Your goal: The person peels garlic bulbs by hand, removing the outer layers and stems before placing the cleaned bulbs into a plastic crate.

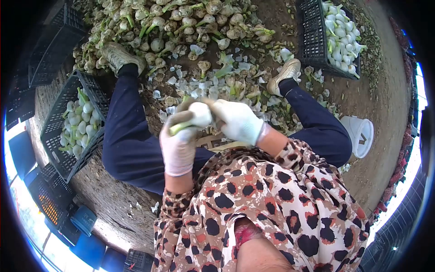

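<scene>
Two gloved hands meet over a single white onion (199, 113), held in the air above the lap of a seated person in a leopard-print top. The left hand (179, 145) is closed around the bulb's green stalk, while the right hand (238, 120) curls against the bulb itself, fingers pressed to its skin. Directly below, between the outstretched legs in dark trousers, a litter of peeled skins (213, 88) and trimmings covers the dirt floor. Beyond the feet lies a large heap of unpeeled onions (181, 22), roots and stalks still on. A black plastic crate (59, 136) just beside the left leg holds cleaned white bulbs; a second crate (312, 41) past the right foot is likewise filled. A white bucket (360, 136) sits near the right knee, and empty dark crates are stacked along the left edge of the scene.

Judging by the grip, the bulb could slip: the stalk is thin and the smooth skin gives the thin gloves little purchase, so a hard tug might send the onion into the scraps below, dirtying it again. Pulling too firmly at the outer layers might also tear into the clean flesh. With both crates well filled, a carelessly tossed bulb could roll off the pile and onto the ground.
</scene>
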